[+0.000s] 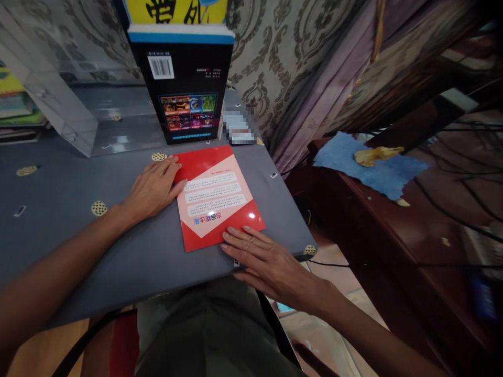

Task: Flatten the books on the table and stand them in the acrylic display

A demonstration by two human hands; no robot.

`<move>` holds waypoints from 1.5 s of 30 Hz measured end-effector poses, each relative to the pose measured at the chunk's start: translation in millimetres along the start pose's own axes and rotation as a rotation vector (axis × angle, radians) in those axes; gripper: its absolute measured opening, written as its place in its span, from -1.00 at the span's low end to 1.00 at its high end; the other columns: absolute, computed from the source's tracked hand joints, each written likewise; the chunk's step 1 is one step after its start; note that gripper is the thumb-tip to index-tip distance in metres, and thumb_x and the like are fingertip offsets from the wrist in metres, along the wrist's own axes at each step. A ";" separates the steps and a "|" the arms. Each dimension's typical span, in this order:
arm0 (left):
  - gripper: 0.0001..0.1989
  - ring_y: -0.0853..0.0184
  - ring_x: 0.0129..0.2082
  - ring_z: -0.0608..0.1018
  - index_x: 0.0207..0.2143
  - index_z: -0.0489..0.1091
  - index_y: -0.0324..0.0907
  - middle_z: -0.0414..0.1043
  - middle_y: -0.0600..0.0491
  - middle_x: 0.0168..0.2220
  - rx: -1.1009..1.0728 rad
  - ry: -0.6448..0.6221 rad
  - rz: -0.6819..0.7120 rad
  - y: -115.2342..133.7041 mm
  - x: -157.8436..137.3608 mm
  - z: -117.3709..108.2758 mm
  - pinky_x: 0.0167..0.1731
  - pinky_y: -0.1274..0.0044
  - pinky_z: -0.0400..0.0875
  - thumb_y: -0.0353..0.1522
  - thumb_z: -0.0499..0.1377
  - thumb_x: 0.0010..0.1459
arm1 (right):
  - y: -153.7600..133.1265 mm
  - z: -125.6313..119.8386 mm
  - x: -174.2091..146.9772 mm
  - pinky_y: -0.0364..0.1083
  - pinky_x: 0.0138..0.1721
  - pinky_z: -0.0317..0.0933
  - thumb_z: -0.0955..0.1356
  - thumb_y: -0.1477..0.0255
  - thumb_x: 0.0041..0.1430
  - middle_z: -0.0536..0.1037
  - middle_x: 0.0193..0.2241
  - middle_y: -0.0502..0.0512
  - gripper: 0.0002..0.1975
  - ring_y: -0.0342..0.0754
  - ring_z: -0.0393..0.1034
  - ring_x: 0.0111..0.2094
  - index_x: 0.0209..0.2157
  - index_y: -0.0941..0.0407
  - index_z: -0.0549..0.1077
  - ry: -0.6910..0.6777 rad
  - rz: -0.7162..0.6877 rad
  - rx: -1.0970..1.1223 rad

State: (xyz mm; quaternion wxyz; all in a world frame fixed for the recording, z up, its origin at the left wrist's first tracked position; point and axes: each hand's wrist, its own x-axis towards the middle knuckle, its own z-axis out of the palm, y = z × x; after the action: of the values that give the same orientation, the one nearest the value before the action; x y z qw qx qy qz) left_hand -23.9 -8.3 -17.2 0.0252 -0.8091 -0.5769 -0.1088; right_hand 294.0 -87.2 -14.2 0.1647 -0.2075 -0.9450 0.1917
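Observation:
A red and pink booklet lies flat on the grey patterned tabletop, its printed text upside down to me. My left hand rests along its left edge, thumb on the cover and fingers at the upper left corner, not gripping. Over the near edge lies my right hand, fingers stretched out, the fingertips touching the red lower border. Behind the booklet a black book with a barcode and small colour pictures stands upright in a clear holder.
A clear acrylic stand is on the left, beside stacked books. A blurred-out phone-like object lies right of the black book. Past the table's right edge, a blue cloth with a yellowish object covers dark red furniture; black cables run nearby.

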 end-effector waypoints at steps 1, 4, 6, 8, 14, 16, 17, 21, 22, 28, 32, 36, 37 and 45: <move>-0.51 0.03 0.29 0.35 0.14 0.33 -0.28 0.31 -0.24 0.27 0.001 -0.004 -0.002 0.2 0.3 -0.5 0.26 0.18 0.23 -0.14 -0.10 0.38 | 3.5 -2.7 -6.0 0.15 0.35 0.10 0.31 0.42 0.38 0.38 0.26 0.20 -0.46 0.00 0.19 0.32 0.34 0.11 0.20 0.028 0.017 0.001; -0.51 0.02 0.29 0.35 0.14 0.32 -0.28 0.30 -0.24 0.27 0.000 -0.007 -0.010 0.9 0.5 -0.9 0.26 0.17 0.23 -0.15 -0.09 0.38 | 14.9 -8.5 -23.3 0.21 0.32 0.15 0.31 0.45 0.38 0.41 0.24 0.17 -0.49 0.03 0.24 0.30 0.32 0.06 0.24 0.119 0.089 -0.004; -0.52 0.02 0.28 0.36 0.14 0.32 -0.27 0.29 -0.24 0.28 0.000 -0.004 -0.018 1.6 0.2 -0.4 0.25 0.16 0.23 -0.15 -0.08 0.38 | 21.3 -9.6 -31.6 0.25 0.29 0.18 0.31 0.48 0.36 0.43 0.22 0.15 -0.50 0.05 0.28 0.27 0.30 0.02 0.27 0.188 0.130 -0.012; -0.53 0.03 0.26 0.38 0.13 0.32 -0.26 0.30 -0.23 0.27 0.003 0.008 -0.026 2.4 -0.3 0.1 0.24 0.16 0.25 -0.15 -0.08 0.38 | 25.7 -9.2 -35.2 0.27 0.26 0.22 0.31 0.50 0.35 0.47 0.19 0.15 -0.51 0.07 0.33 0.24 0.28 0.00 0.31 0.248 0.145 -0.019; -0.59 0.07 0.24 0.40 0.09 0.36 -0.23 0.36 -0.21 0.23 0.001 0.072 0.014 2.5 -0.7 1.1 0.19 0.18 0.32 -0.19 -0.05 0.37 | 31.8 -14.8 -24.5 0.29 0.21 0.29 0.33 0.49 0.33 0.63 -0.01 0.11 -0.59 0.08 0.49 0.10 0.18 -0.01 0.42 0.310 0.099 -0.057; -0.60 0.07 0.22 0.42 0.09 0.37 -0.22 0.38 -0.21 0.21 0.005 0.090 0.029 1.8 -0.8 1.8 0.18 0.17 0.34 -0.21 -0.05 0.38 | 35.5 -18.9 -18.4 0.26 0.19 0.33 0.32 0.47 0.34 0.63 -0.01 0.12 -0.62 0.06 0.51 0.08 0.16 0.01 0.43 0.290 0.090 -0.067; -0.60 0.06 0.22 0.42 0.09 0.37 -0.22 0.38 -0.21 0.21 0.007 0.097 0.033 1.5 -0.8 2.2 0.18 0.16 0.34 -0.21 -0.05 0.38 | 38.2 -20.6 -14.8 0.25 0.18 0.33 0.32 0.46 0.35 0.63 0.00 0.14 -0.63 0.06 0.51 0.08 0.16 0.02 0.44 0.277 0.092 -0.069; -0.60 0.07 0.21 0.43 0.09 0.37 -0.22 0.41 -0.20 0.19 0.012 0.104 0.047 1.4 -0.7 3.0 0.17 0.17 0.35 -0.21 -0.05 0.38 | 55.9 -24.5 5.9 0.24 0.19 0.33 0.28 0.39 0.39 0.60 0.04 0.20 -0.65 0.08 0.46 0.13 0.16 0.08 0.43 0.230 0.108 -0.067; -0.60 0.07 0.21 0.44 0.08 0.37 -0.22 0.41 -0.20 0.19 0.013 0.102 0.049 1.6 -0.7 2.9 0.17 0.17 0.35 -0.21 -0.05 0.38 | 61.9 -25.0 13.1 0.23 0.19 0.33 0.27 0.39 0.40 0.60 0.04 0.21 -0.65 0.08 0.46 0.14 0.15 0.09 0.44 0.221 0.104 -0.064; -0.60 0.07 0.23 0.43 0.09 0.36 -0.24 0.40 -0.22 0.20 0.014 0.076 0.035 2.9 -0.2 1.7 0.19 0.19 0.34 -0.20 -0.04 0.39 | 106.1 -28.1 68.9 0.17 0.16 0.36 0.23 0.36 0.42 0.57 0.06 0.29 -0.66 0.13 0.44 0.14 0.09 0.18 0.48 0.223 0.106 -0.096; -0.59 0.08 0.20 0.45 0.10 0.37 -0.24 0.41 -0.20 0.20 0.027 0.097 0.036 2.1 -1.1 4.5 0.18 0.20 0.35 -0.21 -0.05 0.40 | 132.5 -26.4 101.1 0.16 0.18 0.34 0.23 0.39 0.40 0.58 0.04 0.32 -0.67 0.15 0.44 0.15 0.05 0.21 0.49 0.240 0.110 -0.088; -0.58 0.11 0.23 0.42 0.15 0.37 -0.20 0.40 -0.15 0.22 0.021 0.128 0.084 -0.8 -4.2 9.8 0.19 0.19 0.34 -0.23 -0.08 0.41 | 140.8 -18.6 111.2 0.20 0.17 0.34 0.25 0.42 0.37 0.56 0.07 0.31 -0.69 0.16 0.40 0.19 0.04 0.18 0.50 0.276 0.148 -0.100; -0.57 0.12 0.25 0.40 0.16 0.37 -0.19 0.39 -0.14 0.22 0.018 0.132 0.097 -1.3 -5.7 10.7 0.20 0.20 0.34 -0.23 -0.09 0.42 | 139.4 -16.8 110.0 0.21 0.18 0.33 0.25 0.43 0.36 0.55 0.09 0.31 -0.69 0.17 0.38 0.20 0.04 0.17 0.50 0.272 0.157 -0.107; -0.55 0.13 0.30 0.35 0.20 0.34 -0.18 0.35 -0.13 0.26 0.028 0.109 0.180 9.9 -37.5 4.9 0.21 0.20 0.35 -0.22 -0.13 0.44 | 100.6 -14.0 75.4 0.20 0.21 0.31 0.24 0.39 0.37 0.47 0.18 0.32 -0.62 0.16 0.30 0.26 0.14 0.19 0.45 0.223 0.158 -0.169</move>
State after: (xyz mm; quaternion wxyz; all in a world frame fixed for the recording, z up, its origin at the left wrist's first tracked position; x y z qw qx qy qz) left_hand -25.6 -45.6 -28.8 0.0773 -0.8501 -0.5013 -0.1419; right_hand 267.7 35.8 -27.9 0.2350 -0.3145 -0.9143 0.0998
